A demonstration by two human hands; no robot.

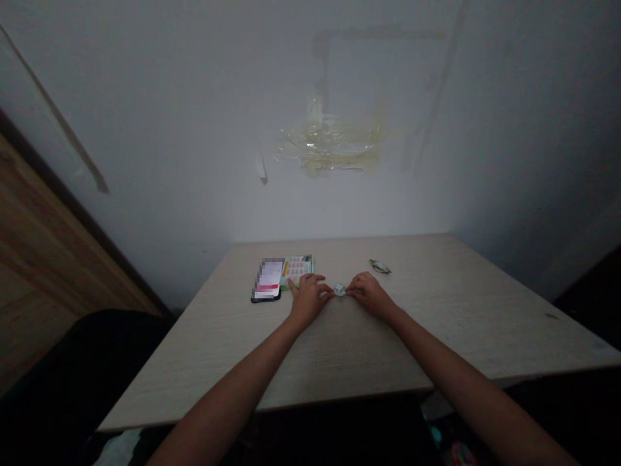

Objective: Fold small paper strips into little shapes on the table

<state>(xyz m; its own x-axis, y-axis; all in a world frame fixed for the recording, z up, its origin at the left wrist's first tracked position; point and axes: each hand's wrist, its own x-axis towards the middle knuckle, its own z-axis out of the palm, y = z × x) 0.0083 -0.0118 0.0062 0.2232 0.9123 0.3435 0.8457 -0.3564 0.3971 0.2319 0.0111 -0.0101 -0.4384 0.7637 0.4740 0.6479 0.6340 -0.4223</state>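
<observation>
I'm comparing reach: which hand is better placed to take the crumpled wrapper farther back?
Likely the right hand, closer to that crumpled wrapper than the left hand, though both pinch the small scrap.

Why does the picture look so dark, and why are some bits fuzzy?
Head view: dim light, with the table falling into blackness below its front edge; small glints on the clear tape on the wall; part of the phone covered by blocky squares; the little piece between the fingers too small and soft to read.
</observation>
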